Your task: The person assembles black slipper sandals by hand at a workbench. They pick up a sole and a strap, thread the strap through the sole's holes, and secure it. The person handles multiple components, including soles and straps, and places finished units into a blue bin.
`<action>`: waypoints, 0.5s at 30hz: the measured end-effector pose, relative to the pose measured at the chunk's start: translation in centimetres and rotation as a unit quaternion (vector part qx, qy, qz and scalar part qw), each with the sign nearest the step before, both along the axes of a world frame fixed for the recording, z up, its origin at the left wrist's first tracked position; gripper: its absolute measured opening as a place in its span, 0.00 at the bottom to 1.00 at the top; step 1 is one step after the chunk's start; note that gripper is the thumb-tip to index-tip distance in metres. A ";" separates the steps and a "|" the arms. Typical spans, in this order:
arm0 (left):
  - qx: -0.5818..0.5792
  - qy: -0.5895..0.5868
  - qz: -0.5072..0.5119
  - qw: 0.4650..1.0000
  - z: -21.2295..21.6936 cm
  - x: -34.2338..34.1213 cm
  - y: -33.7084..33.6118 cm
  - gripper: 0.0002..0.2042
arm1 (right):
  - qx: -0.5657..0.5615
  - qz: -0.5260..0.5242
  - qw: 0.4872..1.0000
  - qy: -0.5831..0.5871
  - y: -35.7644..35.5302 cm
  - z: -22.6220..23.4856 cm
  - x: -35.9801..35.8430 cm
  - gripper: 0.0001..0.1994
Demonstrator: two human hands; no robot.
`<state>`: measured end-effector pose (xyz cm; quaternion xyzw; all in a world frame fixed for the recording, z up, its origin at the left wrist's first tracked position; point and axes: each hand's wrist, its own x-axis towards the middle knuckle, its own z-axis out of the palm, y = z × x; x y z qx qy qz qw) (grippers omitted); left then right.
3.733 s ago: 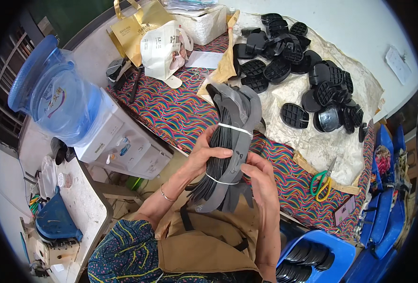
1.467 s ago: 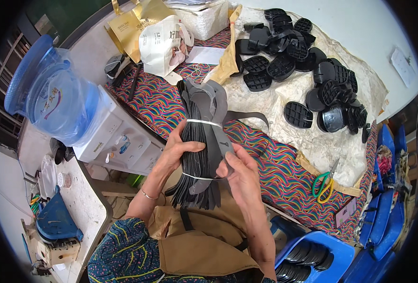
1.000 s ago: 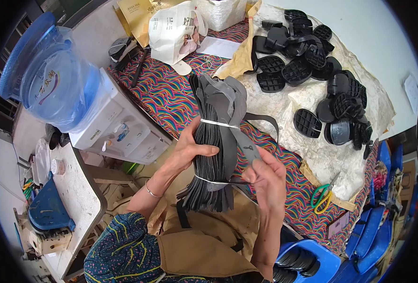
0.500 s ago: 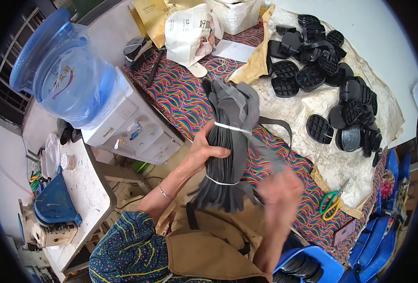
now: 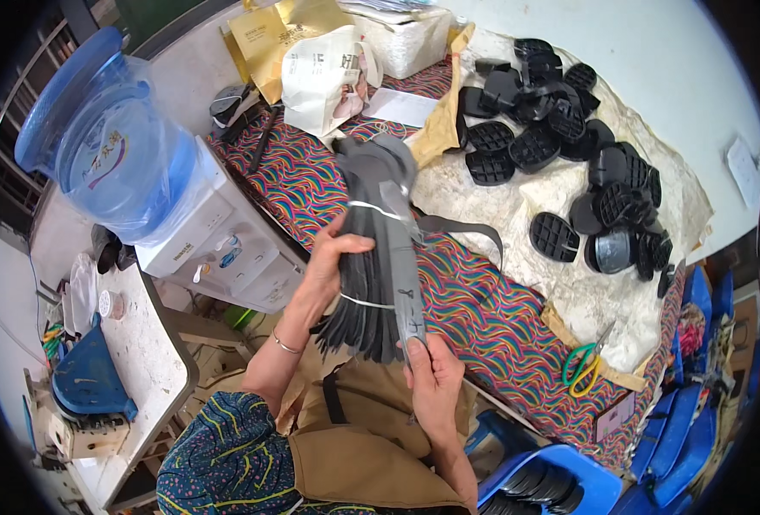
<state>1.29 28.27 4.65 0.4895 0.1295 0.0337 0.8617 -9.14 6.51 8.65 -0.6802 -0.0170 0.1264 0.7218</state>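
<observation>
My left hand [image 5: 327, 266] is closed round a thick bundle of dark grey strips [image 5: 367, 262], held upright above the patterned cloth. Two white bands [image 5: 364, 301] circle the bundle, and its lower ends fan out. Along its right side lies a flat grey strip [image 5: 404, 287] with handwritten marks. My right hand [image 5: 434, 382] pinches the lower end of this strip between thumb and fingers. From behind the bundle a loose dark strap [image 5: 470, 228] curves out to the right.
Black ridged heel-shaped pieces [image 5: 554, 238] lie in heaps on a stained pale sheet [image 5: 517, 210]. Scissors [image 5: 582, 369] with green and yellow handles rest nearer me. On the left stand a water dispenser [image 5: 217, 245] and a white table [image 5: 153, 326]. A blue bin [image 5: 582, 463] holds dark pieces.
My right hand has moved left and down, drawing the grey strip straight along the bundle's side. The bundle has shifted left within the view.
</observation>
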 end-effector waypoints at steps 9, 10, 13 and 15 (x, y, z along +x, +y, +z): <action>-0.106 0.022 0.095 0.990 -0.1 2.2 3.9 0.15 | -0.080 0.081 0.993 0.026 -5.3 0.9 -5.6 0.09; -0.144 0.003 0.104 0.984 0.9 2.8 4.5 0.14 | -0.123 0.055 0.991 0.018 -6.3 0.7 -6.1 0.09; -0.110 -0.005 0.103 0.988 1.0 1.8 6.7 0.16 | -0.051 -0.082 0.995 -0.009 -8.1 0.1 -3.4 0.09; -0.069 -0.013 0.097 0.993 -0.7 0.6 7.4 0.21 | -0.059 -0.089 0.992 -0.062 -7.1 2.5 1.7 0.10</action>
